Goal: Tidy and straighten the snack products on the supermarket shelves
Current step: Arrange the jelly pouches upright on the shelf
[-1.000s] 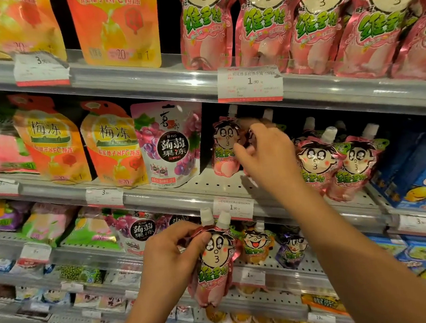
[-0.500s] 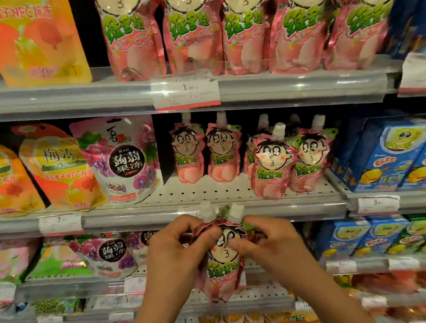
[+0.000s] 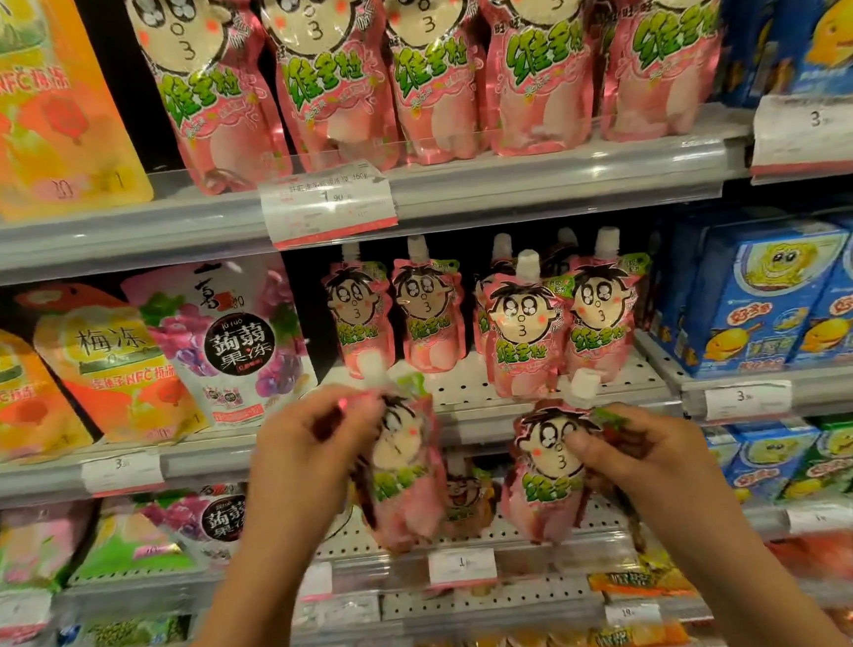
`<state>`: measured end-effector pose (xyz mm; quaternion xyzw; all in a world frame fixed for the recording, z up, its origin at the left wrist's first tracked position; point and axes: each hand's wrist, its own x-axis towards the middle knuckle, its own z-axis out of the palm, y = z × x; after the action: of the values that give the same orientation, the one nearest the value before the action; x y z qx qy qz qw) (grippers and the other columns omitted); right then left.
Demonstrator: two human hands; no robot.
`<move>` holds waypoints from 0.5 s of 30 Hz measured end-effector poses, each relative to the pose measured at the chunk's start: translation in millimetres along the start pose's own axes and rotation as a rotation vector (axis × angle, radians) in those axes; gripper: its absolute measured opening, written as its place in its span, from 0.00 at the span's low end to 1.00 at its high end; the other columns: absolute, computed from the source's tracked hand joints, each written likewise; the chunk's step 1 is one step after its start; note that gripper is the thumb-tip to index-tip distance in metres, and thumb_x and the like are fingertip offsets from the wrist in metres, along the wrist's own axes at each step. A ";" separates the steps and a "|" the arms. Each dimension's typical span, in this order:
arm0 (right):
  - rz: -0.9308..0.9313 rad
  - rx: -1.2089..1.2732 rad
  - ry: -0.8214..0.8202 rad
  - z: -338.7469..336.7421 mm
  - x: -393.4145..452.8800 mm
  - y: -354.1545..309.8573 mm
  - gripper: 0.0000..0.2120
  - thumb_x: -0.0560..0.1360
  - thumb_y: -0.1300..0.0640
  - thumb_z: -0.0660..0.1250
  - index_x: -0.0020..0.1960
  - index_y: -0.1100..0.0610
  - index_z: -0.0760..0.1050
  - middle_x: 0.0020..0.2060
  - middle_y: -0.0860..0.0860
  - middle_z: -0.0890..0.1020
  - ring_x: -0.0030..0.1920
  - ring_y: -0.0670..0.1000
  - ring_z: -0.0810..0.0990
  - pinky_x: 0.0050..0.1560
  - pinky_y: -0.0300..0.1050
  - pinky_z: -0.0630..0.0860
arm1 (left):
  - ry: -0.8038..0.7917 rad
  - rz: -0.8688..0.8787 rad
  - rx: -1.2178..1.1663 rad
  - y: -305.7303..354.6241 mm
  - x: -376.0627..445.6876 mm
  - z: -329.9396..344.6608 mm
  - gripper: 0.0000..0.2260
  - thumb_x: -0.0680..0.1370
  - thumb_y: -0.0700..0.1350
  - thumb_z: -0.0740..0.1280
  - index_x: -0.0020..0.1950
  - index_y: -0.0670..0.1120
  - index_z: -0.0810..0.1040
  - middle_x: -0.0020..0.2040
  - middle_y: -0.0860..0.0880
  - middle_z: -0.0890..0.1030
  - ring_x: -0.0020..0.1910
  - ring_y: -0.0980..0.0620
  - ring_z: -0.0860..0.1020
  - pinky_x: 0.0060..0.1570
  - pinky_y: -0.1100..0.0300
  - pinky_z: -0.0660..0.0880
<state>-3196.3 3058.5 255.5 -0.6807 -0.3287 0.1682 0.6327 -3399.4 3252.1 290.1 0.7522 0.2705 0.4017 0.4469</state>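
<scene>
The left hand (image 3: 312,452) pinches one pink spouted jelly pouch (image 3: 402,480) at its top, pouch hanging at five o'clock; the right hand (image 3: 642,454) grips another pouch (image 3: 546,473) at nine o'clock, thumb across its face.

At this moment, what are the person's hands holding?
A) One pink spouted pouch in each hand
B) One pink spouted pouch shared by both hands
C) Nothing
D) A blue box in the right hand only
A: the left hand grips one pink pouch, and the right hand pinches another pink pouch.

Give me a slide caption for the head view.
Each hand, left and right, holds one pink spouted pouch before the shelf.
</scene>
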 end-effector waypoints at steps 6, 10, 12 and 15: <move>0.000 0.077 0.062 1.7 -1.2 4.9 0.08 0.68 0.49 0.75 0.44 0.52 0.86 0.41 0.57 0.87 0.46 0.65 0.85 0.52 0.72 0.79 | 0.160 0.073 -0.080 16.6 56.7 -25.2 0.10 0.82 0.46 0.67 0.46 0.40 0.78 0.42 0.32 0.76 0.38 0.49 0.73 0.41 0.54 0.71; 0.022 0.079 0.054 7.2 -1.4 8.1 0.02 0.71 0.53 0.75 0.44 0.49 0.86 0.40 0.53 0.88 0.46 0.59 0.86 0.54 0.70 0.79 | 0.201 -0.032 -0.209 6.8 88.4 -20.7 0.05 0.84 0.46 0.64 0.51 0.47 0.78 0.40 0.47 0.78 0.33 0.57 0.74 0.32 0.62 0.72; 0.023 0.092 0.055 8.9 -1.4 6.3 0.03 0.72 0.56 0.75 0.44 0.48 0.86 0.40 0.52 0.88 0.45 0.57 0.87 0.55 0.68 0.79 | 0.204 -0.066 -0.186 -2.2 97.5 -15.3 0.04 0.84 0.45 0.64 0.52 0.49 0.78 0.41 0.49 0.79 0.33 0.59 0.75 0.35 0.61 0.72; 0.034 0.154 0.055 9.8 -1.5 2.9 0.05 0.67 0.52 0.75 0.44 0.46 0.87 0.41 0.52 0.88 0.45 0.55 0.87 0.56 0.65 0.81 | 0.142 -0.081 -0.166 -18.9 99.6 -8.7 0.06 0.84 0.44 0.63 0.48 0.50 0.77 0.37 0.54 0.78 0.37 0.57 0.75 0.43 0.56 0.71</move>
<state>-3203.0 3065.0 251.0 -0.6398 -0.2857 0.1847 0.6892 -3354.8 3340.9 311.8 0.6707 0.2975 0.4567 0.5031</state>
